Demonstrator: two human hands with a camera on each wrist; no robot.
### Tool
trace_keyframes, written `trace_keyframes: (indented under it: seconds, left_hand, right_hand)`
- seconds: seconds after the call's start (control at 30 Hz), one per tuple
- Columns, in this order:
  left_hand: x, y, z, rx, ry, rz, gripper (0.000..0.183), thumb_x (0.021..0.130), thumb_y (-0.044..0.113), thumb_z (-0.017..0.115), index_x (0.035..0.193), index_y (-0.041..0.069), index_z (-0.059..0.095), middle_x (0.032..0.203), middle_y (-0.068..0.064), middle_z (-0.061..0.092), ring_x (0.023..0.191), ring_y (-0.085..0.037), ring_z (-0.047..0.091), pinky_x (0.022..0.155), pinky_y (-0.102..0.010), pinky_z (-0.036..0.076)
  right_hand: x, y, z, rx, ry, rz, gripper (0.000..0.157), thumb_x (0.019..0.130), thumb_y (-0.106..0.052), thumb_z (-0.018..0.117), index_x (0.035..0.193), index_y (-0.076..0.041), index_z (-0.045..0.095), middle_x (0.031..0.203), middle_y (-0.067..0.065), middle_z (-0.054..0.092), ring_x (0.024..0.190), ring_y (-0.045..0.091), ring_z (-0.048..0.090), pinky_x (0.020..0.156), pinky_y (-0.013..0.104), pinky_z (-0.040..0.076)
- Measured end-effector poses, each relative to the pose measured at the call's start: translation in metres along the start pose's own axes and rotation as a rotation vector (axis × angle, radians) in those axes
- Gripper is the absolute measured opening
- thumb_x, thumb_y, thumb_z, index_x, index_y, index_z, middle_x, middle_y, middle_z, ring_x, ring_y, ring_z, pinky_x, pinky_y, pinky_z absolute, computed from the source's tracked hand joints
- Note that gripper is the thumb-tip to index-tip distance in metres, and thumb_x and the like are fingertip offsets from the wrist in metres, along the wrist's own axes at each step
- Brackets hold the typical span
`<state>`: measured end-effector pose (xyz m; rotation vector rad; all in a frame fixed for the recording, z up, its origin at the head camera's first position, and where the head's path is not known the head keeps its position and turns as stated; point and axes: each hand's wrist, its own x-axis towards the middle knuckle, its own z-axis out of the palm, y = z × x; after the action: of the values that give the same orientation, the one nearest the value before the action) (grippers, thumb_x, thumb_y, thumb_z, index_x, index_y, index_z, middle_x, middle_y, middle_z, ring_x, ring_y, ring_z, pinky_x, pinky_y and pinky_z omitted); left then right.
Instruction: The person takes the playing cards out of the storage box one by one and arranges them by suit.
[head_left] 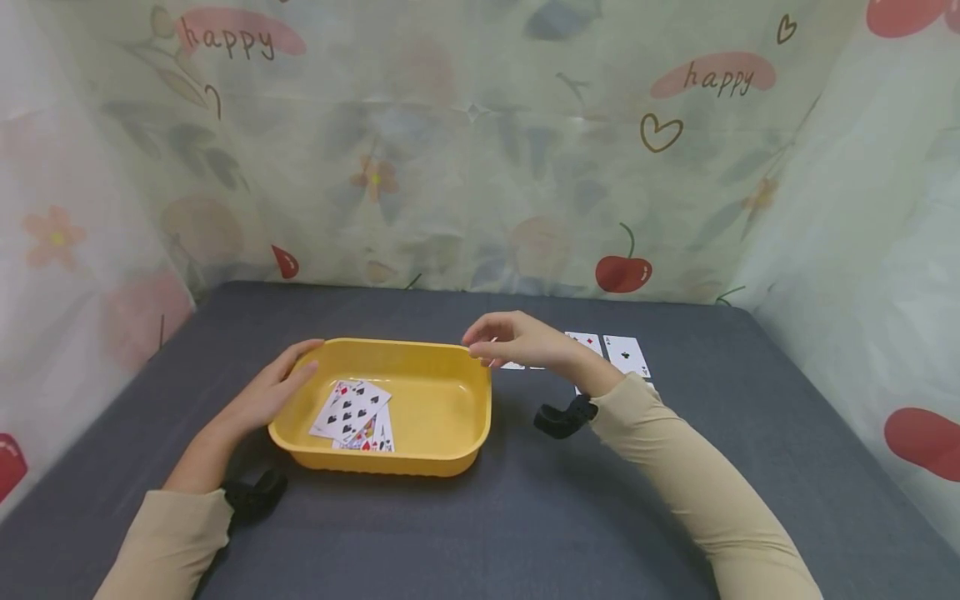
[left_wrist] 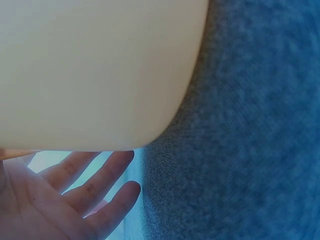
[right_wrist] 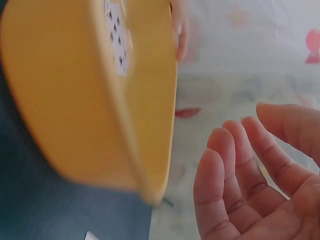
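Note:
A yellow plastic basin (head_left: 442, 463) stands on the dark table, with several playing cards (head_left: 358, 410) lying overlapped in its left part; a spade card is on top. My left hand (head_left: 264, 398) rests at the basin's left rim, and in the left wrist view its fingers (left_wrist: 95, 192) are spread and fairly straight beside the wall. Over the right back corner of the rim hovers my right hand (head_left: 525, 340), fingers loosely bent. Nothing shows between its thumb and fingers (right_wrist: 210, 185) in the right wrist view.
Right of the basin more cards lie face up on the table, among them an ace of clubs (head_left: 626, 357) and a diamond card (head_left: 587, 340). My right hand and forearm partly cover others. A patterned curtain (head_left: 472, 192) hangs behind the dark tabletop (head_left: 480, 533) and at both sides.

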<state>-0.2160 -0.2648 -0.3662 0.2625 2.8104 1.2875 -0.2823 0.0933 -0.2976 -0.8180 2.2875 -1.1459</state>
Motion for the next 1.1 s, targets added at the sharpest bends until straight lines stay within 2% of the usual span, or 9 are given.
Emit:
trace_keyframes:
  seconds: [0.17, 0.33, 0.57, 0.87, 1.1]
  left_hand:
    - [0.000, 0.001, 0.000, -0.001, 0.000, 0.000, 0.056, 0.101, 0.036, 0.034, 0.145, 0.003, 0.024, 0.147, -0.026, 0.028, 0.129, -0.039, 0.036, 0.103, -0.055, 0.031]
    - [0.000, 0.000, 0.001, -0.001, 0.002, -0.004, 0.055, 0.101, 0.035, 0.034, 0.146, 0.004, 0.024, 0.148, -0.025, 0.028, 0.130, -0.039, 0.035, 0.104, -0.054, 0.030]
    - [0.003, 0.000, 0.001, -0.011, -0.001, 0.002, 0.055, 0.101, 0.033, 0.036, 0.146, 0.003, 0.023, 0.148, -0.026, 0.028, 0.131, -0.040, 0.034, 0.105, -0.055, 0.028]
    - [0.002, 0.000, 0.001, 0.004, 0.001, -0.019, 0.058, 0.101, 0.038, 0.035, 0.146, 0.003, 0.023, 0.148, -0.026, 0.027, 0.131, -0.041, 0.034, 0.105, -0.057, 0.028]
    - [0.001, 0.002, 0.000, 0.004, -0.007, -0.022, 0.059, 0.100, 0.040, 0.035, 0.146, 0.004, 0.023, 0.148, -0.027, 0.025, 0.132, -0.043, 0.030, 0.106, -0.061, 0.024]
  right_hand:
    - [0.020, -0.014, 0.015, -0.002, -0.055, -0.042, 0.034, 0.092, -0.018, 0.059, 0.121, -0.001, 0.056, 0.118, 0.020, 0.060, 0.095, 0.025, 0.059, 0.082, 0.030, 0.052]
    - [0.040, -0.022, 0.030, -0.024, -0.086, -0.075, 0.032, 0.090, -0.015, 0.060, 0.119, -0.002, 0.058, 0.106, 0.013, 0.062, 0.092, 0.026, 0.060, 0.079, 0.026, 0.052]
    - [0.064, -0.032, 0.048, -0.117, -0.140, -0.153, 0.029, 0.088, -0.014, 0.063, 0.116, -0.003, 0.060, 0.105, 0.009, 0.065, 0.091, 0.013, 0.061, 0.079, 0.020, 0.049]
    - [0.095, -0.042, 0.078, -0.204, -0.225, -0.164, 0.032, 0.087, -0.012, 0.065, 0.117, -0.002, 0.059, 0.103, 0.009, 0.065, 0.095, 0.012, 0.061, 0.086, 0.016, 0.046]
    - [0.114, -0.041, 0.099, -0.231, -0.313, -0.159, 0.032, 0.087, -0.009, 0.064, 0.118, -0.003, 0.059, 0.113, 0.010, 0.063, 0.101, 0.011, 0.057, 0.086, 0.015, 0.045]
